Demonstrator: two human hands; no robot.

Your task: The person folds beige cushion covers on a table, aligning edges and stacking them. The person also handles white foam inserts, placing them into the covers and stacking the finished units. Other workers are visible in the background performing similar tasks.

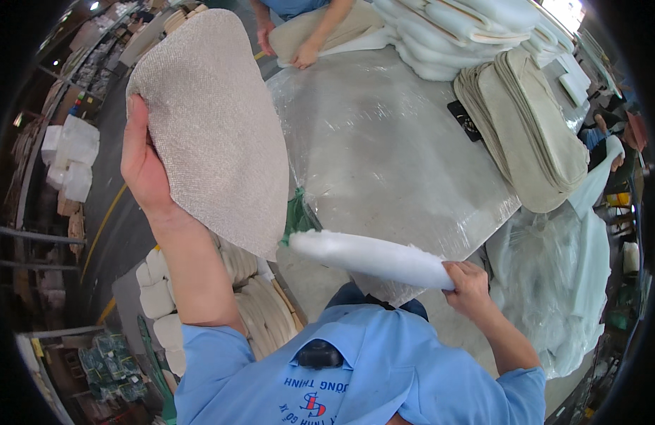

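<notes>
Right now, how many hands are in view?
4: left hand holding the beige fabric cover, right hand gripping the white padding roll, co-worker's hands at table's far edge.

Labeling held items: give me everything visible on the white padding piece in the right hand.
The white padding piece is a long, flattish slab of fluffy fibre wadding, plain white with a ragged, wispy free end. The right hand grips its right end; the rest juts out leftward, nearly level, unsupported. Its free end stops just short of the lower edge of the beige woven cover held up by the left hand. It hangs in front of the plastic-wrapped table, not resting on it.
</notes>
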